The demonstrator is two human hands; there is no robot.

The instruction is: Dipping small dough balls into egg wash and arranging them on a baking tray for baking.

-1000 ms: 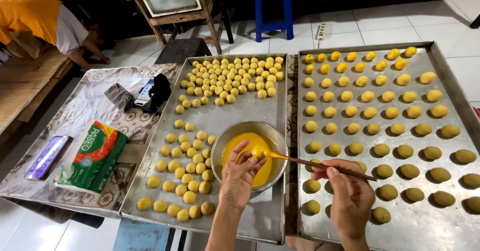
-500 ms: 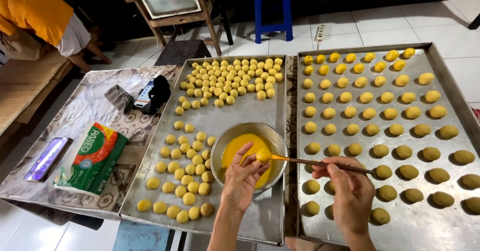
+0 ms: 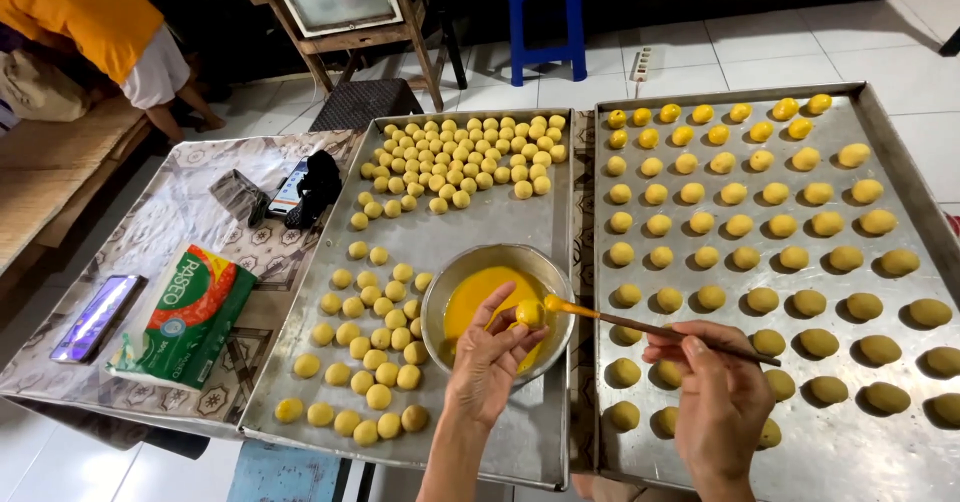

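Left hand [image 3: 490,357] has its fingers pinched around one small dough ball [image 3: 528,312], holding it right over the metal bowl [image 3: 497,307] of yellow egg wash. Right hand [image 3: 715,402] has its fingers closed on a thin brush [image 3: 650,325], with the yellow tip touching that ball. The bowl sits on the left tray [image 3: 440,232], between a loose heap of pale balls at the far end and another bunch on the near left. The right tray [image 3: 880,122] just beside it has neat rows of balls. Off to the left on the bench [image 3: 170,212] there's a green tissue pack [image 3: 185,312] and a phone [image 3: 97,317].
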